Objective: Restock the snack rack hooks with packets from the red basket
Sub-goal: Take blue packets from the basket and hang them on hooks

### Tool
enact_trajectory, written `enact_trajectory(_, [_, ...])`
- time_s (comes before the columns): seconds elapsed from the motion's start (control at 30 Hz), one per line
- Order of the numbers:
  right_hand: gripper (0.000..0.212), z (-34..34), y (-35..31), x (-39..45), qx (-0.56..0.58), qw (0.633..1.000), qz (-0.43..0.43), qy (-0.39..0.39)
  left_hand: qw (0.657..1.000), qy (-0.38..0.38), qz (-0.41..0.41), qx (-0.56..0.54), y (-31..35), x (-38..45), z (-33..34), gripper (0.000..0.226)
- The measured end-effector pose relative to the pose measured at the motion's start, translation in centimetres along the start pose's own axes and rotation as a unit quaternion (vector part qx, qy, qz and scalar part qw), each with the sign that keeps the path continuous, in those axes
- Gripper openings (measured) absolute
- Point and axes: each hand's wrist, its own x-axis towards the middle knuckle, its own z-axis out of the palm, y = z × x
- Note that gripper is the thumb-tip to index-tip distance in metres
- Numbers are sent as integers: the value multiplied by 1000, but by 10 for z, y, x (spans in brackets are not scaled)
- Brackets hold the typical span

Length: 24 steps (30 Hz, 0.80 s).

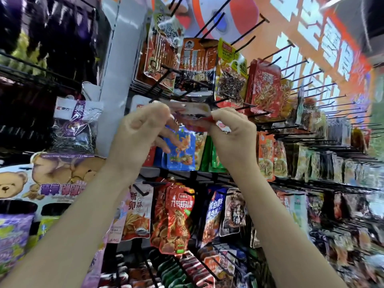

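Both hands are raised in front of the snack rack (pixel 214 175). Between them is a red and white snack packet (pixel 192 113), seen nearly edge-on. My left hand (pixel 141 134) pinches its left end and my right hand (pixel 232 134) pinches its right end. The packet sits just below the upper row of hanging packets, close to the black hooks (pixel 245 108) of the second row. Behind the hands hangs a blue packet (pixel 181 152). The red basket is out of view.
Long bare black hooks (pixel 291 65) stick out toward me at the upper right. Full rows of packets hang below, among them a red packet (pixel 176 217). At the left stand a white pillar (pixel 116 75) and a shelf with purple bear-print packs (pixel 58 179).
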Motion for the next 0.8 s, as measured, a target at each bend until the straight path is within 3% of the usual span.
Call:
enact_trajectory(0.1, [9, -10, -10, 3, 148, 969, 150, -127, 992, 80, 27, 91, -1, 6, 10, 7])
enact_trajectory(0.2, [5, -14, -14, 3, 222, 930, 216, -197, 986, 122, 4, 115, -1, 13, 13, 25])
enact_trajectory(0.33, [37, 4, -11, 11, 278, 903, 301, -128, 983, 89, -8, 160, -3, 15, 10, 27])
enact_trajectory(0.47, [45, 33, -14, 24, 310, 877, 350, -110, 983, 113, -42, 141, -4, 24, 1, 12])
enact_trajectory(0.63, [9, 58, -16, 37, 351, 852, 378, -92, 982, 145, -43, 114, -7, 40, -10, 8])
enact_trajectory(0.8, [6, 75, -16, 44, 374, 837, 391, -75, 977, 173, -38, 117, -10, 56, -12, 17])
